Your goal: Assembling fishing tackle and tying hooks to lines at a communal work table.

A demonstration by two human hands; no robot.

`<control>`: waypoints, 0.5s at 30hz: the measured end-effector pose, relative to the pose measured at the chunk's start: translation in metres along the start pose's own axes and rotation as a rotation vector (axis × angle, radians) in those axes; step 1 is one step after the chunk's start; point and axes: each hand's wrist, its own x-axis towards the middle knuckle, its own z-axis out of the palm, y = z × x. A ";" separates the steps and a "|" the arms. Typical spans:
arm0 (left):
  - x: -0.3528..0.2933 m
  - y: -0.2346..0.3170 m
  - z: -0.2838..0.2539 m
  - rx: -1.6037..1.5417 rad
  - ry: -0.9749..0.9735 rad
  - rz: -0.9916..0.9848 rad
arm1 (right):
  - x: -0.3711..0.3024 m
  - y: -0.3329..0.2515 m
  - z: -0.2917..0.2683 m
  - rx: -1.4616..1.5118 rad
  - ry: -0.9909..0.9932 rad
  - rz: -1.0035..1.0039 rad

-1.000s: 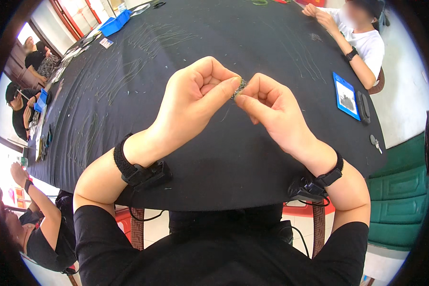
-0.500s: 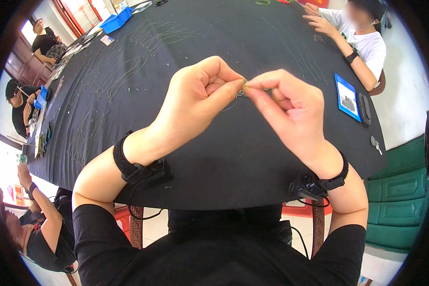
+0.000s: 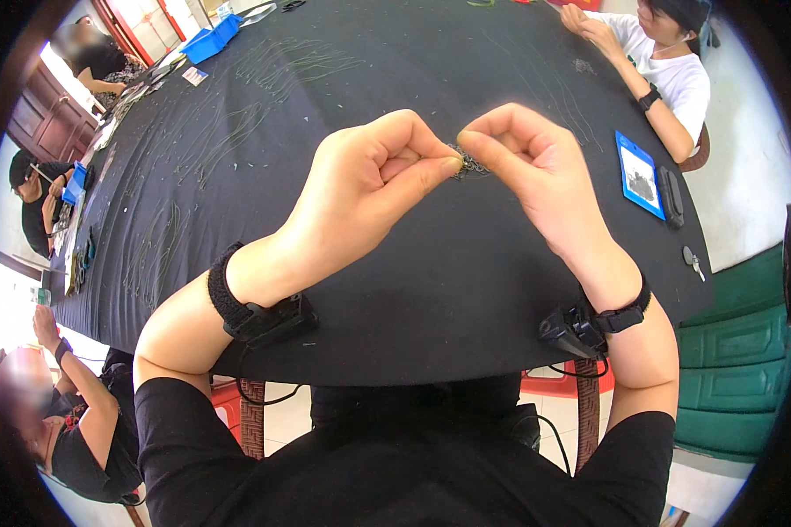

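My left hand [image 3: 353,180] is raised over the black-covered table with thumb and forefinger pinched together. A tiny greenish bit shows at those fingertips, too small to name. A little to its right, my right hand [image 3: 540,171] is also closed in a pinch, thumb against forefinger; what it holds, if anything, cannot be made out. The two sets of fingertips are slightly apart. Behind and between them lies a small heap of silvery metal pieces [image 3: 473,163], partly covered by my hands.
Thin green cords [image 3: 303,63] lie in groups across the black tablecloth [image 3: 395,299]. To the right are a blue-framed tray [image 3: 639,178], a black case [image 3: 671,198] and keys [image 3: 694,263]. A blue bin [image 3: 211,39] stands far left. Several people sit around the table.
My right hand has moved up and away from the left fingertips, opening a small gap. My left hand has shifted slightly right and down. More of the metal heap now shows.
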 end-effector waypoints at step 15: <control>0.002 -0.009 0.001 -0.122 0.088 0.022 | -0.018 -0.010 0.016 -0.261 -0.065 -0.081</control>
